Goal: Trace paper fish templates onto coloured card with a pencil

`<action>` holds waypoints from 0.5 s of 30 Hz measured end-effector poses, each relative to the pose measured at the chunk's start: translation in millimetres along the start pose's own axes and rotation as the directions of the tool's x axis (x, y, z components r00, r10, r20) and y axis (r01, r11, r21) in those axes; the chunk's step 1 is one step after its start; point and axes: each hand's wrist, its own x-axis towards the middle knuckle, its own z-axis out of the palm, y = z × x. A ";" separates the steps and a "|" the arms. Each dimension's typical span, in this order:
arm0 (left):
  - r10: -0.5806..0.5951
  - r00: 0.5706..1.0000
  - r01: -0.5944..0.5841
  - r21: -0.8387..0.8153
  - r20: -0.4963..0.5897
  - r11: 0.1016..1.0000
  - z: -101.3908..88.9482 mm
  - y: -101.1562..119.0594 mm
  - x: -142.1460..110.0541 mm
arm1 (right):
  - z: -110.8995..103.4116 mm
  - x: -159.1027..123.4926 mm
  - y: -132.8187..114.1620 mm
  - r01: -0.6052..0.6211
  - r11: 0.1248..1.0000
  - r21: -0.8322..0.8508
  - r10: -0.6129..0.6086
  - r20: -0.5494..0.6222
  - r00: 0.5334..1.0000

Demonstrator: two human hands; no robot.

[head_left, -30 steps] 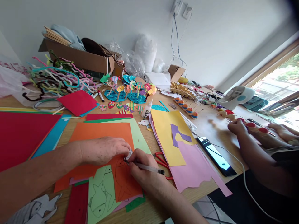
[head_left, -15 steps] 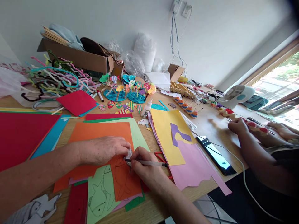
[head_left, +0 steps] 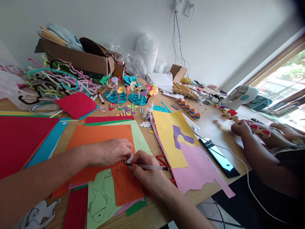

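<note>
My right hand (head_left: 145, 171) grips a pen (head_left: 153, 167) with a clear barrel, its tip down on an orange paper piece (head_left: 126, 186) that bears a drawn fish outline. Across from it, my left hand (head_left: 114, 152) has its fingers bent together, pinning a small white paper cut-out (head_left: 129, 157) to the orange paper. Most of that cut-out is hidden by my fingers. Under the orange piece lies light green paper (head_left: 100, 200) with fish drawn in black, and dark red paper (head_left: 76, 208) is to its left. A larger orange sheet (head_left: 100, 135) lies beneath my left wrist.
Yellow paper (head_left: 166, 136) and pink paper (head_left: 195, 168) lie right of my hand, beside a phone (head_left: 219, 157). Behind stand a glue bottle (head_left: 148, 110) and decorated blue discs (head_left: 116, 97). Another person's hand (head_left: 241, 128) holds a small craft piece at right.
The view has shifted slightly. My right hand and the pen have moved a little at the edge of the white cut-out, while my left hand keeps its hold there.
</note>
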 end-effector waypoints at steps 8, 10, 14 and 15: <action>-0.004 0.999 0.004 0.017 -0.044 1.000 9.1 -5.1 5.3 | 0.4 -1.3 -3.9 -0.023 1.000 -0.018 0.023 0.007 1.000; 0.002 0.998 0.000 0.022 -0.057 1.000 12.4 -7.8 5.3 | 0.1 -0.9 -5.5 -0.015 1.000 -0.021 0.015 0.005 1.000; 0.016 0.997 -0.014 0.028 -0.076 0.999 16.2 -10.7 6.4 | -0.6 0.0 -8.2 -0.015 0.999 -0.035 0.015 0.002 1.000; 0.020 0.997 -0.018 0.029 -0.079 0.999 16.7 -10.8 6.7 | -0.6 0.0 -8.6 -0.019 0.999 -0.040 0.019 0.002 1.000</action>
